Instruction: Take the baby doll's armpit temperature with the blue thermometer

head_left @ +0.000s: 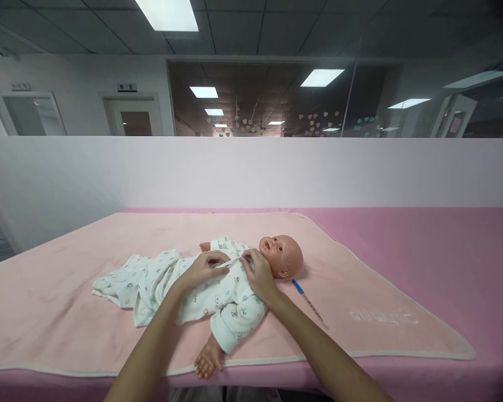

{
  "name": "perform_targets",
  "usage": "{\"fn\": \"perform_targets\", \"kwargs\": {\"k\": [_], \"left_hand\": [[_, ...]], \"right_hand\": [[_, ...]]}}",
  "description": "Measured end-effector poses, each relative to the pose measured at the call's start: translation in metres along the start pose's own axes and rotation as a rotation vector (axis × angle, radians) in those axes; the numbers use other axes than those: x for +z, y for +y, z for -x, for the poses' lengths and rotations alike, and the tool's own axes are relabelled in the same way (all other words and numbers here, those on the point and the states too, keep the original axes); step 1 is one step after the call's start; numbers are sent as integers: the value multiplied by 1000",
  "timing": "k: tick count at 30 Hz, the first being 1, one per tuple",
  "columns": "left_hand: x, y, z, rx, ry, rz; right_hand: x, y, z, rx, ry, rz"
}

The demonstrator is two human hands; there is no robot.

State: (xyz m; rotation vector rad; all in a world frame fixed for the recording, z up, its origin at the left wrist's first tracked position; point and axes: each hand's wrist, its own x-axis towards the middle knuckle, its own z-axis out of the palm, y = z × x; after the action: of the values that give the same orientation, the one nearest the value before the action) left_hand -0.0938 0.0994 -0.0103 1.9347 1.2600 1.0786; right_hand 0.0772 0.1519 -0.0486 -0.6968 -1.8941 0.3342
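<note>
A baby doll (281, 255) lies on its back on a pale pink blanket (67, 262), head to the right, dressed in a white printed romper (230, 301). My left hand (203, 269) rests on the doll's chest, fingers pinched on the romper's front edge. My right hand (257, 273) is beside it near the neck, fingers curled on the same fabric at the collar. One doll arm (209, 357) sticks out toward the table's front edge. A thin thermometer with a blue end (308, 301) lies on the blanket just right of the doll's head.
The blanket covers a pink-topped table (444, 251) that runs off to the right. A white partition wall (251, 173) stands behind it, with glass panels and doors beyond. The table's front edge is close to me.
</note>
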Motion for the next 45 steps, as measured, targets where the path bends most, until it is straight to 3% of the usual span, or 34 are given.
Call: {"fn": "perform_targets", "kwargs": {"k": [8, 15, 20, 32, 39, 45], "left_hand": [[1, -10, -2, 17, 93, -75], [3, -4, 0, 28, 61, -225], [6, -7, 1, -2, 161, -252], [8, -14, -1, -36, 257, -186], [9, -13, -2, 0, 224, -108], [7, -12, -2, -14, 167, 40]], "right_hand": [[0, 0, -1, 5, -29, 37], [-1, -1, -2, -6, -30, 41], [-1, -1, -2, 5, -36, 39], [-1, 1, -2, -14, -58, 42], [1, -9, -1, -75, -88, 107], [15, -18, -22, -129, -154, 185]]}}
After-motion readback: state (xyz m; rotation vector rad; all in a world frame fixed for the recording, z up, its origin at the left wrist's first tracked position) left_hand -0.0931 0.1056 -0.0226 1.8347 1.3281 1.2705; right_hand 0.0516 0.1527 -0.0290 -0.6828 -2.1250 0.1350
